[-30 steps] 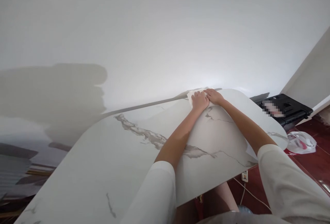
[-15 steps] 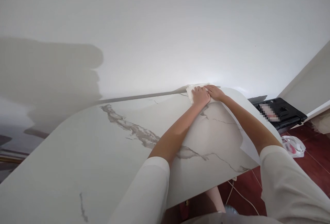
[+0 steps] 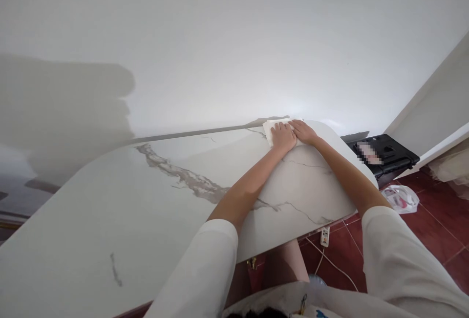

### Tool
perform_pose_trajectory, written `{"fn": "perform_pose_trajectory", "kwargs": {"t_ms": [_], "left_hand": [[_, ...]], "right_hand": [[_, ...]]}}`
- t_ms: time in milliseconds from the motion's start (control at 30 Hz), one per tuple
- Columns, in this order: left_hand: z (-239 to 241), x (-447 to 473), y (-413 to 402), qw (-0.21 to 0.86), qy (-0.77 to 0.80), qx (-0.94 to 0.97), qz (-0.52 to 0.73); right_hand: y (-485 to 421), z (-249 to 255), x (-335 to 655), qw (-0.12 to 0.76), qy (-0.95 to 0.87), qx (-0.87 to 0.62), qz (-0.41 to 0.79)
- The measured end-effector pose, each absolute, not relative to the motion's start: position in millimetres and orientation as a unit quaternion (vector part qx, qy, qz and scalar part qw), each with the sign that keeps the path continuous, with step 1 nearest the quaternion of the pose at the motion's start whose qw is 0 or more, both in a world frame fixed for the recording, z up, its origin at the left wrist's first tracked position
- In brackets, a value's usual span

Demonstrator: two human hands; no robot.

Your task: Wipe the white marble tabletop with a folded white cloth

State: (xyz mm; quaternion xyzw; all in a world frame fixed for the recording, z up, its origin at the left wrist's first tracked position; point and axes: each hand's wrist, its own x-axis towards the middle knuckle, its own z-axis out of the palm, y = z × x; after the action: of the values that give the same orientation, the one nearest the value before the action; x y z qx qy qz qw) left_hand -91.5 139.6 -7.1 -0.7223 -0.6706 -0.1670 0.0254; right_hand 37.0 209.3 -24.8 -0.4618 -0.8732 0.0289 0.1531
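Marble-patterned white table [image 3: 154, 220] along a pale wall [image 3: 220, 39], two bare hands on a white cloth [image 3: 268, 130] at its far edge.

Fingers of the left hand [image 3: 283, 137] lie extended and slightly apart, palm down; those of the right hand [image 3: 305, 133] are straight and closer together, angled toward the left hand and seeming to touch it. Neither hand is curled into a grip. Beneath the fingers sits the white cloth, showing ahead and to the left of them, just beside the wall. Off to their right, past the rounded table corner, is a black case [image 3: 397, 154]; nearer the wearer, a translucent plastic bag [image 3: 403, 198] rests on the red tiled floor [image 3: 445, 225]. Well nearer than the fingers, a white power strip [image 3: 325, 236] shows beyond the table's near edge.
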Motion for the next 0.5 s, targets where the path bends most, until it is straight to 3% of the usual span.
{"fn": "perform_pose_trajectory", "kwargs": {"t_ms": [500], "left_hand": [[1,-64,38,-0.006,-0.669,-0.731,-0.135]], "right_hand": [[117,-32,72,0.173,-0.889,-0.423,0.019]]}}
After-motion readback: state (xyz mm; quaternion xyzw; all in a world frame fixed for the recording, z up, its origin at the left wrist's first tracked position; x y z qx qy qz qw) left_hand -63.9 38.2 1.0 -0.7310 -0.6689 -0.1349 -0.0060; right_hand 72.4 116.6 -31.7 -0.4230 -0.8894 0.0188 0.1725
